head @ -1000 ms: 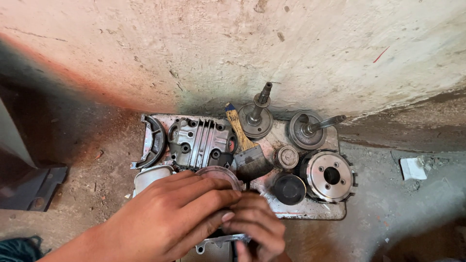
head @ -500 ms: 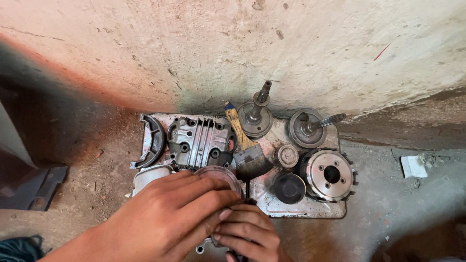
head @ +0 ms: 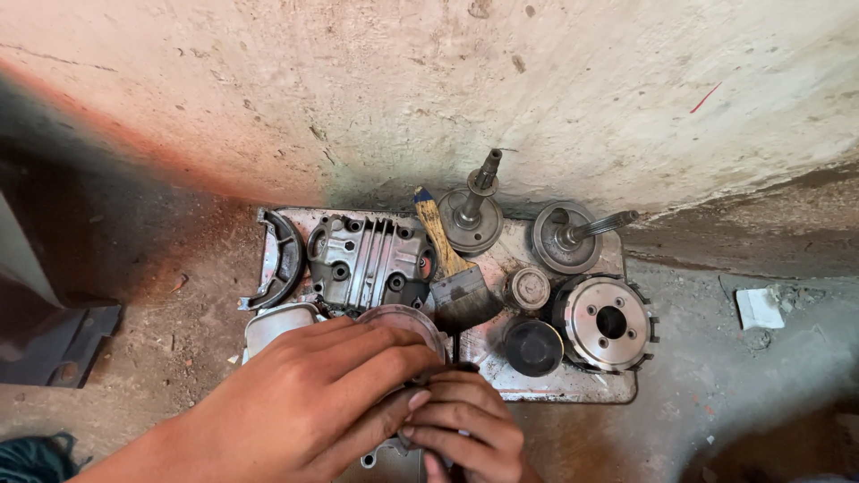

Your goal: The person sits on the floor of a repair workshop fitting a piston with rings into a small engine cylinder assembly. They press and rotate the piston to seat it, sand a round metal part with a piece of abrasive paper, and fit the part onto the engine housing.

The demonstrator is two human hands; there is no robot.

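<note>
Reaching in from the bottom edge, the left hand (head: 309, 402) lies palm down with its fingers stretched over a round metal part (head: 403, 320) at the near side of a flat metal tray (head: 573, 383) on the floor, its fingertips meeting the right hand (head: 465, 429). The right hand's fingers are curled and pinched around something small and dark; what it is cannot be told. Just beyond the hands, a paintbrush (head: 452, 268) lies on the tray, bristles toward the hands. Left of it sits a finned engine cover (head: 369, 261), with a curved metal piece (head: 277, 259) beside that. Two gear discs with upright shafts (head: 472, 215) (head: 568, 237) stand along the far edge, near the wall (head: 429, 89). A toothed clutch hub (head: 608, 322) rests at the right, with a dark cap (head: 531, 346) and a small round part (head: 528, 288) beside it.
</note>
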